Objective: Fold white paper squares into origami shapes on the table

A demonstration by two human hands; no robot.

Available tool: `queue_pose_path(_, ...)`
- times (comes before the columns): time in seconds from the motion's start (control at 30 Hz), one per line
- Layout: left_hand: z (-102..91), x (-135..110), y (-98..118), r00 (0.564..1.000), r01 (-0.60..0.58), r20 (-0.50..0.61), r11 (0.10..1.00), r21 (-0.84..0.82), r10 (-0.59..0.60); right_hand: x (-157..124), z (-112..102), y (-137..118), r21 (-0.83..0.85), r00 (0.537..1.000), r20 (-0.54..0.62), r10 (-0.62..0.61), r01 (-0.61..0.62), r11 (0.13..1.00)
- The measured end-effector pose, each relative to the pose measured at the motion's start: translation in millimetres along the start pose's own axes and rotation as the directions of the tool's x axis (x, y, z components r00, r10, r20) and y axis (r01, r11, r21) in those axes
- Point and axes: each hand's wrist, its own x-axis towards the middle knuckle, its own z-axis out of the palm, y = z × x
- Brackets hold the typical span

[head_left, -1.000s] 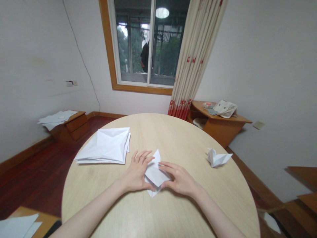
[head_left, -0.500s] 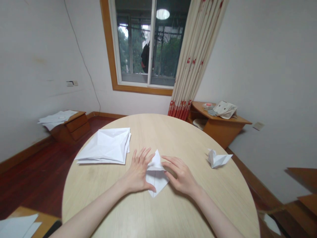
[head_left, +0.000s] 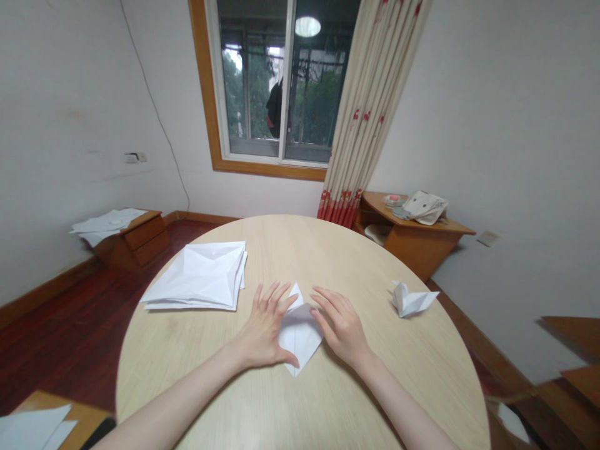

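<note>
Our L hand [head_left: 263,332], spread wide, spanned the folded paper [head_left: 304,337]; R hand [head_left: 344,326], loosely curved, met its edge; we prob. needed corners aligned b4 creasing.

Reference: folded white paper [head_left: 304,344] on round wooden table [head_left: 375,375]; 6 o'clock faces the wearer. Left hand [head_left: 269,334]: 9 o'clock, fingers spread, thumb on paper. Right hand [head_left: 341,326]: between 2 and 3 o'clock, fingers extended beside paper. Paper stack [head_left: 201,272]: 10 o'clock. Origami figure [head_left: 413,302]: between 2 and 3 o'clock, farther out. Sliding window [head_left: 262,94]: 12 o'clock.
</note>
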Motion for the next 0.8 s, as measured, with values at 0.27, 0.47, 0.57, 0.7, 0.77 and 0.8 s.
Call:
queue_pose_path(0.27, -6.8, 0.7, 4.9, 0.997, -0.077, 0.000, 0.994, 0.076, 0.077, -3.4, 15.7, -0.1, -0.003, 0.992, -0.068, 0.110, -0.111, 0.994)
queue_pose_path(0.47, -7.1, 2.6, 6.1, 0.999, -0.023, 0.035, 0.998, 0.059, 0.021, -6.2, 20.3, 4.5, 0.011, 0.979, -0.104, 0.177, -0.177, 0.984)
queue_pose_path(0.57, -6.8, 3.5, 7.0, 0.999, 0.011, 0.041, 0.999, 0.046, -0.012, -5.7, 19.9, 4.3, 0.034, 0.982, -0.116, 0.149, -0.146, 0.989)
queue_pose_path(0.7, -7.5, 4.6, 8.9, 0.998, 0.045, 0.050, 0.999, 0.026, -0.046, -4.2, 18.3, 3.0, 0.065, 0.991, -0.101, 0.090, -0.084, 0.994)
queue_pose_path(0.77, -7.5, 5.1, 9.2, 0.996, 0.067, 0.060, 0.998, 0.007, -0.068, -3.6, 17.2, 2.5, 0.040, 0.996, -0.054, 0.071, -0.069, 0.997)
queue_pose_path(0.8, -7.4, 5.3, 9.2, 0.995, 0.077, 0.065, 0.997, -0.003, -0.077, -3.5, 16.8, 2.4, 0.020, 0.997, -0.028, 0.068, -0.068, 0.997)
